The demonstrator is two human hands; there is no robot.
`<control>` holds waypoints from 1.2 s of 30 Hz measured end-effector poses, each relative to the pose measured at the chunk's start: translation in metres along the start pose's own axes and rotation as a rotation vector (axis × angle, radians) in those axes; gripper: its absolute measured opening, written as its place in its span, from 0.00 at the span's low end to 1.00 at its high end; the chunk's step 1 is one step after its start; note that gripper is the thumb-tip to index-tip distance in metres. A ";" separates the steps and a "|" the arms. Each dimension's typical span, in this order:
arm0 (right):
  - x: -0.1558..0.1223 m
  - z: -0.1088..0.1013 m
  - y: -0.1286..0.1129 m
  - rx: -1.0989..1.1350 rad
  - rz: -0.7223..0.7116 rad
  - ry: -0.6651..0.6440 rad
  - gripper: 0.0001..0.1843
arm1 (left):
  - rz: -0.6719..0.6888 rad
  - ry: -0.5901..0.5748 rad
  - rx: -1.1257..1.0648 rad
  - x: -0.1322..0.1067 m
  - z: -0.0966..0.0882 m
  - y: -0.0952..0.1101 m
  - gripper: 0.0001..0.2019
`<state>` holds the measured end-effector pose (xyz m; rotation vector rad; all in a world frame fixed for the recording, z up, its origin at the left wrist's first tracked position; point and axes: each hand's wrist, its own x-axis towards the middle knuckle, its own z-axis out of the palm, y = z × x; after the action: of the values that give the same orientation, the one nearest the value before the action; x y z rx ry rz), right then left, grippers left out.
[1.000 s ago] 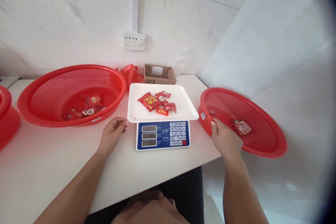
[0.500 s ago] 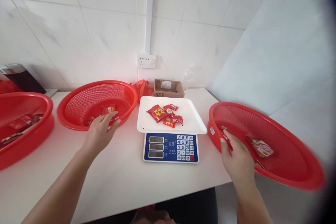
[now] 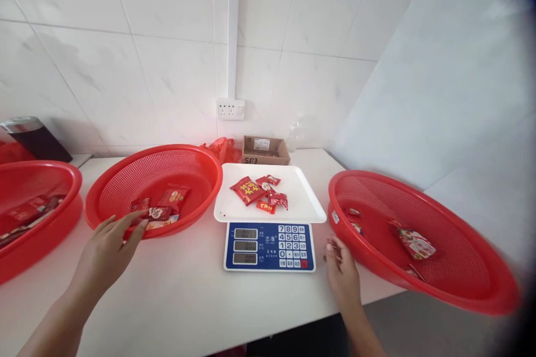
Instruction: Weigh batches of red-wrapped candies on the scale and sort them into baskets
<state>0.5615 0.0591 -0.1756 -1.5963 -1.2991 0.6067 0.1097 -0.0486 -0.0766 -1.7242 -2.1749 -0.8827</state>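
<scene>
My left hand (image 3: pixel 103 254) is at the front rim of the red mesh basket (image 3: pixel 106 173) left of the scale, fingers stretched and thumb apart. Just beyond its fingertips, a dark red snack packet (image 3: pixel 159 213) lies in that basket beside a brighter red packet (image 3: pixel 173 196). My right hand (image 3: pixel 342 268) hangs between the scale and the right red basket (image 3: pixel 422 192), fingers loosely bent and nothing visible in them. On the white pan (image 3: pixel 301 192) of the digital scale (image 3: pixel 270 246) lie a large red packet (image 3: pixel 247 190) and several small ones (image 3: pixel 277 199).
Another red basket (image 3: pixel 69 192) with packets stands at the far left, a dark cylinder with a silver top (image 3: pixel 36 138) behind it. A cardboard box (image 3: pixel 266 150) and red plastic bag (image 3: pixel 224 149) sit behind the scale. Packets (image 3: pixel 416 244) lie in the right basket.
My right hand has come out of the right basket, leftward toward the scale; the red packet no longer shows in it. My left hand has drawn back toward me to the basket's front rim.
</scene>
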 end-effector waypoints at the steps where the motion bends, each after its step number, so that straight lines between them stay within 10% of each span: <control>1: 0.000 0.000 -0.001 0.002 0.011 -0.012 0.31 | -0.010 0.015 0.004 -0.001 -0.001 0.002 0.13; 7: 0.002 0.000 -0.010 0.018 0.057 -0.069 0.31 | 0.158 0.171 -0.100 0.004 0.009 0.058 0.11; 20: 0.002 -0.003 -0.003 0.095 0.027 -0.071 0.29 | 0.612 -0.419 -0.261 0.073 0.090 0.220 0.16; 29: 0.003 -0.003 0.002 0.118 -0.038 -0.067 0.26 | 0.556 -0.437 -0.227 0.094 0.122 0.244 0.10; 36: 0.000 -0.005 0.001 0.166 -0.038 -0.042 0.24 | 0.219 -0.389 -0.531 0.073 0.084 0.246 0.14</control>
<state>0.5663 0.0570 -0.1745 -1.4267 -1.2731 0.7094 0.3358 0.0903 -0.0280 -2.5152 -2.0203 -1.2287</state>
